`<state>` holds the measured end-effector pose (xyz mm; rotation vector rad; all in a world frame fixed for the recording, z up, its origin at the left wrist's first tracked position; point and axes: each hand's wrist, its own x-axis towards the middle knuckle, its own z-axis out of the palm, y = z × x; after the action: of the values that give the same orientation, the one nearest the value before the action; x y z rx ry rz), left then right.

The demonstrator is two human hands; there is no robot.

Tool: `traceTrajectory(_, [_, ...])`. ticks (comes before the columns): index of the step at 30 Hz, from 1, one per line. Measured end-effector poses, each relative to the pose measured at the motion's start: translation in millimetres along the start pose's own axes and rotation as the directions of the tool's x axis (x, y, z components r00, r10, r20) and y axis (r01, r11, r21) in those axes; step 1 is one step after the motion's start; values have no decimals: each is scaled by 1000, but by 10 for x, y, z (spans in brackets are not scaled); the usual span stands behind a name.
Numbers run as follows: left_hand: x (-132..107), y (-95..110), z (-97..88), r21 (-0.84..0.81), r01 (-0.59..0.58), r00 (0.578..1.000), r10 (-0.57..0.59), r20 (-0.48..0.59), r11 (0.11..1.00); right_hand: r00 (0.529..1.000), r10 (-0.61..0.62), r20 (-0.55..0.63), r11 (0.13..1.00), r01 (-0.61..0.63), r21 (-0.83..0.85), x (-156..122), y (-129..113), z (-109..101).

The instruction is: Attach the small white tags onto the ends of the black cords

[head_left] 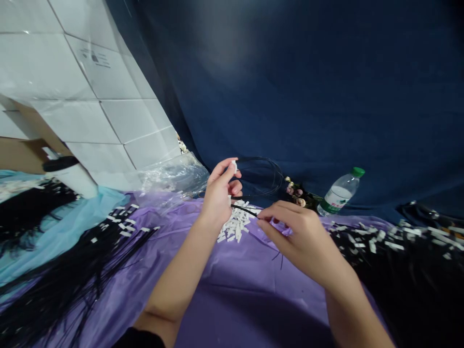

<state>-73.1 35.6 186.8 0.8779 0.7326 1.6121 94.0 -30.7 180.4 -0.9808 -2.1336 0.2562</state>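
Observation:
My left hand [220, 191] is raised over the purple cloth, its thumb and index finger closed on a small white piece [234, 166]. From that hand a thin black cord [277, 170] bows out to the right in a loop. My right hand [293, 224] pinches a stretch of black cord running across from the left palm. Below and between the hands lies a heap of small white pieces [235, 223], partly hidden by my left hand. Short dark cord ends hang under my right fingers.
Bundles of black cords with white ends [105, 251] spread at the left; another bundle [398, 261] lies at the right. A water bottle [340, 194] with a green cap stands beside artificial flowers [295, 192]. White boxes [83, 72], a white cup [72, 175] and a blue curtain [308, 87] surround the purple cloth [235, 275].

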Motion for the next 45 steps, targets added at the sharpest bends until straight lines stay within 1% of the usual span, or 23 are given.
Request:
traceTrajectory(2, [-22, -3, 14, -17, 8, 1000, -8, 13, 1000, 999, 23, 30, 1000, -23, -15, 42, 34, 100])
traceTrajectory(5, [-62, -13, 33, -20, 5, 999, -4, 45, 1000, 1000, 29, 1, 999, -29, -34, 94, 104, 228])
traceTrajectory(8, [-91, -21, 44, -11, -3, 998, 4, 64, 1000, 999, 30, -18, 999, -30, -30, 111, 146, 282])
traceTrajectory(13, [-102, -36, 56, -14, -1, 999, 1, 53, 1000, 1000, 24, -1, 997, -24, -68, 101, 127, 289])
traceTrajectory(20, [-89, -69, 68, -7, 6, 999, -6, 41, 1000, 999, 34, 27, 953, -24, -303, 104, 82, 316])
traceTrajectory(25, [-96, -64, 72, 6, 14, 999, -15, 42, 1000, 1000, 27, 4, 919, -24, -393, 108, 66, 333])
traceTrajectory(28, [-94, -63, 74, 16, 18, 999, -18, 46, 1000, 1000, 21, -11, 910, -23, -414, 106, 60, 349])
traceTrajectory(32, [-91, -71, 70, 23, 16, 999, -17, 51, 1000, 999, -13, -30, 918, 0, -396, 104, 64, 377])
traceTrajectory(40, [-93, -49, 58, 30, 29, 996, -32, 82, 999, 993, -55, -107, 909, 5, -417, 115, 81, 418])
traceTrajectory(45, [-95, -55, 58, 35, 36, 995, -39, 90, 999, 989, -47, -141, 905, -18, -425, 111, 75, 431])
